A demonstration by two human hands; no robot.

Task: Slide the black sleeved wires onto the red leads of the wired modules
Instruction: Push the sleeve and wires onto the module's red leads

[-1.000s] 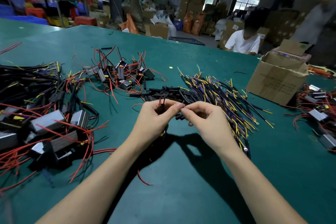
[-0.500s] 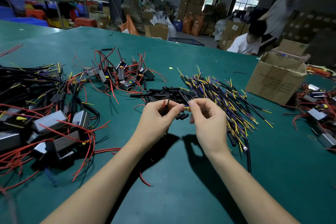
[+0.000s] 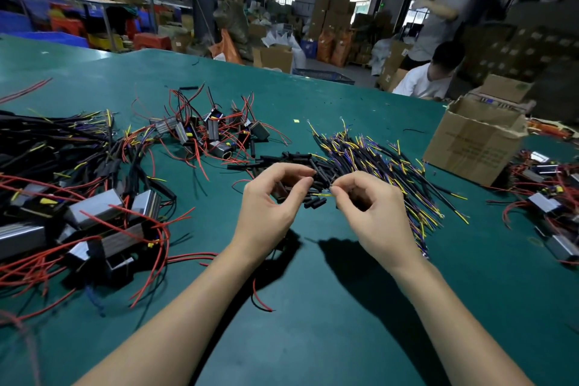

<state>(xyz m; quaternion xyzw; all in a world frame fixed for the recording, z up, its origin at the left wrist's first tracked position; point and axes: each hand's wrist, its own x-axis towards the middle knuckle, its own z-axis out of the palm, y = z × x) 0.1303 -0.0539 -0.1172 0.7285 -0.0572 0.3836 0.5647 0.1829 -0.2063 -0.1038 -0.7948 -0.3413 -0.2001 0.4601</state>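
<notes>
My left hand [image 3: 271, 200] curls round a dark wired module held above the green table; a red lead [image 3: 260, 298] trails down from under it. My right hand [image 3: 369, 207] pinches the yellow-tipped end of a black sleeved wire [image 3: 321, 195] between thumb and forefinger, a short gap from my left fingertips. Behind both hands lies a heap of short black sleeves [image 3: 294, 160]. A spread of black sleeved wires with yellow and purple ends [image 3: 385, 166] lies to the right. What exactly sits inside my left fist is hidden.
Metal modules with red leads [image 3: 94, 213] crowd the left side, more sit at the back centre [image 3: 216, 131] and at the right edge [image 3: 548, 197]. An open cardboard box [image 3: 473, 141] stands at the right rear. Two people are beyond the table's far edge.
My hands have drawn slightly apart, and the yellow wire end now shows between them. My left fingers have opened a little. The person standing at the rear right has shifted.
</notes>
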